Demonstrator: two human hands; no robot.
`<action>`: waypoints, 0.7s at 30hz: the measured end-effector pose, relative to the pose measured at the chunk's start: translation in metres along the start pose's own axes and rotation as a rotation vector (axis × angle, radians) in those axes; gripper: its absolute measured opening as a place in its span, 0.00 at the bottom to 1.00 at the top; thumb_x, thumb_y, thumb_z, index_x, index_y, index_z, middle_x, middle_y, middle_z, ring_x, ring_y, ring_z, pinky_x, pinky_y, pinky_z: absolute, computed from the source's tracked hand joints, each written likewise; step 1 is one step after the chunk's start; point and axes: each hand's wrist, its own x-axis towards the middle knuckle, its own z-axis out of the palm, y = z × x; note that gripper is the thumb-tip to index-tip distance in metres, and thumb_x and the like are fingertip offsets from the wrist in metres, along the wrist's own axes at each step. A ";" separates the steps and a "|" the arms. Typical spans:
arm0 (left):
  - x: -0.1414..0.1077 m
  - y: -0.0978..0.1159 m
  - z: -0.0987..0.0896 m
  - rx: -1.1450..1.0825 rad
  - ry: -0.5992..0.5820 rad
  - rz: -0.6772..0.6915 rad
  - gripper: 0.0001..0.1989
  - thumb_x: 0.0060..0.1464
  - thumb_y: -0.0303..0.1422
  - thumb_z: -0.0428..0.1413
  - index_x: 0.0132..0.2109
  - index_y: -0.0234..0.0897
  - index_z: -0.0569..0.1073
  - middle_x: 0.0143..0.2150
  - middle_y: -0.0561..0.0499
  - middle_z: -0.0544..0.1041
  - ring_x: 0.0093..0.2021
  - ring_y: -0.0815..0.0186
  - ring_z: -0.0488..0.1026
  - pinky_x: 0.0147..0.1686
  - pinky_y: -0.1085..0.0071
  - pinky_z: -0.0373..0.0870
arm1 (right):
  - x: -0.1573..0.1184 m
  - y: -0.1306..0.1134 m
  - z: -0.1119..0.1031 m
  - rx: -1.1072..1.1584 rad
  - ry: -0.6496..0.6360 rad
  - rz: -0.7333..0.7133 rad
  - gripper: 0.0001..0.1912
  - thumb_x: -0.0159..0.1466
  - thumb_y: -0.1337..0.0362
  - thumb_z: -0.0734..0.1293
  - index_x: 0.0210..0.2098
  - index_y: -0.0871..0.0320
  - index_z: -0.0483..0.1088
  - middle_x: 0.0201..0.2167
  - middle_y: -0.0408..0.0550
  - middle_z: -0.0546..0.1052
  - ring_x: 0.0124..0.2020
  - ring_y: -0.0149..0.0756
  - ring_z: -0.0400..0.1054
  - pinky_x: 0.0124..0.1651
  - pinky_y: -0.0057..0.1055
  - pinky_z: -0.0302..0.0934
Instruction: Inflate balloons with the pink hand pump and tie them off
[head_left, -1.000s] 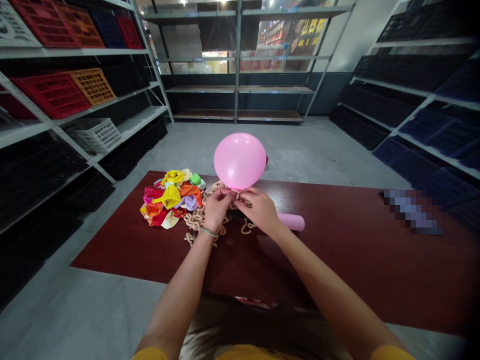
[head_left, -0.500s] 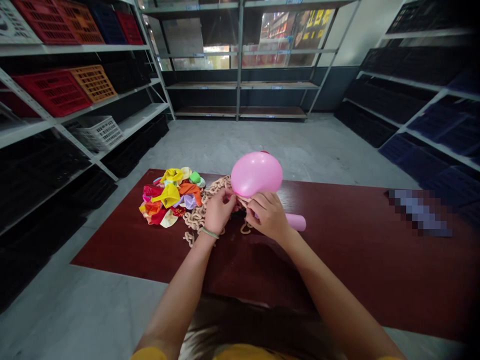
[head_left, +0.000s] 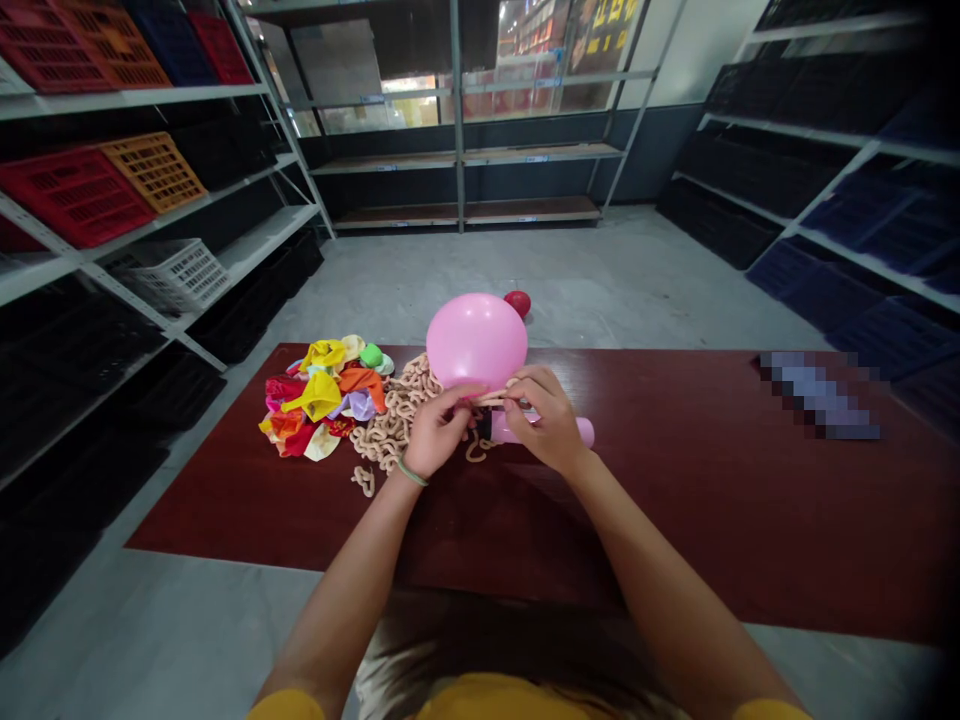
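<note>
An inflated pink balloon [head_left: 477, 340] stands above both hands over the table. My left hand [head_left: 439, 430], with a green band at the wrist, pinches the balloon at its lower end. A beige string [head_left: 492, 399] stretches from there to my right hand [head_left: 546, 420], whose fingers are closed on it. Below the right hand lies a pink cylinder [head_left: 584, 432], partly covered by the fingers. Beside my left hand is a pile of beige curled string [head_left: 386, 425]. Left of that pile lie deflated balloons [head_left: 319, 397] in several colours.
The dark red table [head_left: 675, 500] carries a blurred flat item [head_left: 821, 395] at the right. A red round object [head_left: 517, 303] shows beyond the far edge. Shelves with crates [head_left: 79, 192] stand on the left, more shelves [head_left: 832, 220] on the right and a metal rack [head_left: 459, 160] behind.
My right hand has drawn away from the left, and the beige string now shows stretched between them. The view has shifted, and more of the red round object is visible.
</note>
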 end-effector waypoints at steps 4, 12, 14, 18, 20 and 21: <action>0.003 0.004 -0.002 -0.102 -0.107 -0.134 0.16 0.56 0.29 0.51 0.49 0.34 0.77 0.24 0.55 0.72 0.20 0.74 0.68 0.23 0.78 0.65 | 0.000 0.000 -0.001 -0.007 -0.056 -0.018 0.05 0.62 0.70 0.62 0.34 0.52 0.66 0.37 0.48 0.71 0.45 0.41 0.65 0.49 0.44 0.62; 0.005 0.011 -0.008 -0.415 -0.214 -0.253 0.12 0.55 0.38 0.59 0.40 0.33 0.73 0.29 0.51 0.77 0.26 0.72 0.74 0.29 0.75 0.72 | 0.001 0.007 -0.003 0.110 -0.034 0.074 0.05 0.67 0.68 0.59 0.37 0.52 0.65 0.39 0.48 0.70 0.47 0.40 0.64 0.51 0.43 0.61; 0.005 0.011 -0.008 -0.457 -0.226 -0.256 0.13 0.55 0.39 0.60 0.40 0.32 0.73 0.31 0.50 0.77 0.27 0.71 0.75 0.31 0.74 0.72 | 0.000 0.009 -0.003 0.155 -0.018 0.119 0.05 0.67 0.68 0.59 0.37 0.52 0.65 0.39 0.47 0.70 0.47 0.39 0.64 0.51 0.42 0.60; 0.005 0.007 -0.006 -0.433 -0.259 -0.257 0.15 0.54 0.41 0.61 0.41 0.32 0.74 0.31 0.50 0.77 0.28 0.70 0.75 0.32 0.73 0.73 | 0.000 0.011 -0.004 0.149 -0.020 0.137 0.05 0.68 0.67 0.59 0.36 0.53 0.65 0.37 0.47 0.70 0.45 0.38 0.64 0.49 0.40 0.60; 0.005 0.005 -0.005 -0.374 -0.262 -0.235 0.16 0.55 0.42 0.59 0.40 0.32 0.73 0.30 0.50 0.77 0.28 0.70 0.75 0.32 0.73 0.73 | 0.002 0.010 -0.005 0.104 -0.027 0.106 0.05 0.68 0.66 0.60 0.35 0.54 0.65 0.34 0.46 0.70 0.42 0.37 0.64 0.46 0.38 0.60; 0.005 0.004 -0.004 -0.330 -0.261 -0.220 0.15 0.56 0.43 0.58 0.40 0.32 0.73 0.30 0.51 0.76 0.27 0.70 0.75 0.32 0.73 0.73 | 0.003 0.009 -0.005 0.082 -0.028 0.092 0.05 0.67 0.66 0.61 0.34 0.54 0.65 0.32 0.46 0.70 0.40 0.37 0.64 0.44 0.37 0.60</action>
